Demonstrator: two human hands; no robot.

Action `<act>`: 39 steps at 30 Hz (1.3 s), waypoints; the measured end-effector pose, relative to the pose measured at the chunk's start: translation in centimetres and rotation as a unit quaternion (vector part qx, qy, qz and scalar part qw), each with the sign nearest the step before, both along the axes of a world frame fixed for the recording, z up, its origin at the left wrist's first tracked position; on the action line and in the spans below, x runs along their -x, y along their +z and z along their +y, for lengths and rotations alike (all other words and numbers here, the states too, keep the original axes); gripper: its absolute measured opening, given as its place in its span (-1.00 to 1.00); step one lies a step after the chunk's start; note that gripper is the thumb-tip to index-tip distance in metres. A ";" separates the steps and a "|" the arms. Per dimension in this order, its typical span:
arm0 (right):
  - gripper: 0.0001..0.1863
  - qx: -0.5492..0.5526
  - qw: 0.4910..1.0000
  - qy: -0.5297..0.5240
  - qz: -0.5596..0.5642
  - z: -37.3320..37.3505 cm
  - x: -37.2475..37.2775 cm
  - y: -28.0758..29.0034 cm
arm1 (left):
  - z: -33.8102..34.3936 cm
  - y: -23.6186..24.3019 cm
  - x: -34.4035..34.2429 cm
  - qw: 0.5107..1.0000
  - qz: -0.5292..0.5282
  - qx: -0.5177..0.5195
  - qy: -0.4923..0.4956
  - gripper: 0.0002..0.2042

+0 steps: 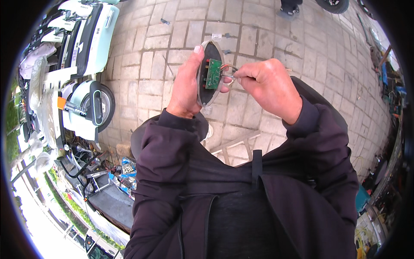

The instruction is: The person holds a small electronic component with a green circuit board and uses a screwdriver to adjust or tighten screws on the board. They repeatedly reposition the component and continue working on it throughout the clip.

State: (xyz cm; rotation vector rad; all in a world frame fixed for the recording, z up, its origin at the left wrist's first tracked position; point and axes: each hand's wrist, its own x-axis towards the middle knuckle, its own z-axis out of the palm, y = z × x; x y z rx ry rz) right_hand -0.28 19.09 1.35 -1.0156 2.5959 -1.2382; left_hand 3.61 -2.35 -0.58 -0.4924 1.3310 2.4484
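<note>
My left hand (188,84) is closed round an oval casing (206,96) with a black inside and a clear rim. The thumb lies along its left edge, and fingertips show past its right edge. A green circuit board (213,74) sits in the middle of the casing, with small red parts beside it. Thin wires (228,66) run from the board toward my right hand (269,84). That hand is closed in a pinch at the wires' ends, close to the board. A slim greyish piece also shows at its fingertips; I cannot tell what it is.
Scooters in white and pale green (92,41) stand at the left, one wheel (101,105) near the paving (151,47). Nearer lies a blue plastic bag (125,175). A person's shoe (290,12) and a tyre (334,4) are at the far edge. Clutter lines the right.
</note>
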 end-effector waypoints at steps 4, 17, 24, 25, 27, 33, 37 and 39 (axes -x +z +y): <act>-0.85 -0.019 0.997 0.007 0.070 0.8 1.0 1.5 | 0.3 -0.1 0.3 0.999 -0.022 -0.046 0.001 -0.39; -0.89 0.022 0.988 -0.076 0.132 1.3 2.3 1.9 | 1.4 0.2 0.2 0.995 -0.044 -0.072 -0.058 -0.39; -0.89 0.004 0.987 -0.079 0.140 1.0 2.4 2.2 | 1.3 0.2 0.2 0.994 -0.036 -0.075 -0.072 -0.39; -0.89 0.002 0.987 -0.078 0.142 1.0 2.4 2.3 | 1.3 0.3 0.3 0.994 -0.043 -0.070 -0.072 -0.39; -0.88 -0.007 0.986 -0.077 0.149 0.9 2.3 2.6 | 1.3 0.4 0.2 0.994 -0.041 -0.070 -0.071 -0.40; -0.83 -0.090 0.979 -0.040 0.180 1.5 2.1 2.7 | 1.1 0.2 -0.1 0.995 -0.052 -0.025 -0.076 -0.45; -0.83 0.060 0.996 -0.051 0.038 1.3 3.1 1.9 | 1.4 0.3 -0.4 0.997 -0.022 0.003 -0.069 -0.58; -0.80 0.020 0.999 -0.036 0.014 1.3 3.5 1.9 | 1.4 0.6 -0.1 0.998 -0.009 0.015 -0.068 -0.58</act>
